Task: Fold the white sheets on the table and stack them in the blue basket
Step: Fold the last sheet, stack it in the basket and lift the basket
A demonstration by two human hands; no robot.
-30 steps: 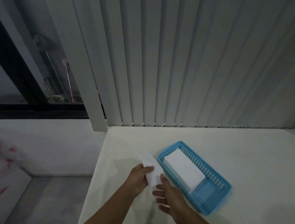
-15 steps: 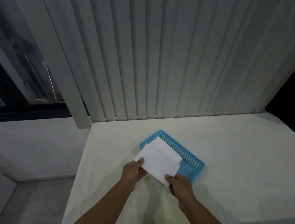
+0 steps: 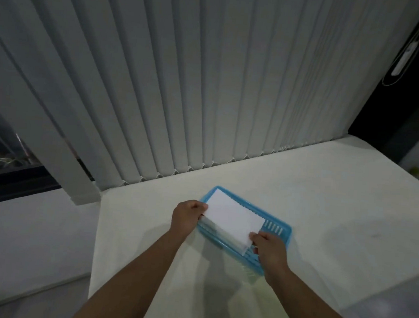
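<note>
2 bare forearms, hands; no sleeves, jewellery.

Folded white sheet (image 3: 234, 217) and both hands hide most of the blue basket (image 3: 281, 236) floor; stack beneath indistinct; forearms cropped.

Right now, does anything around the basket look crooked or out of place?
Nothing stands out. Both hands, left and right, hold a folded white sheet over the blue basket, roughly lined up with it. The table shows no spills or damage.
</note>
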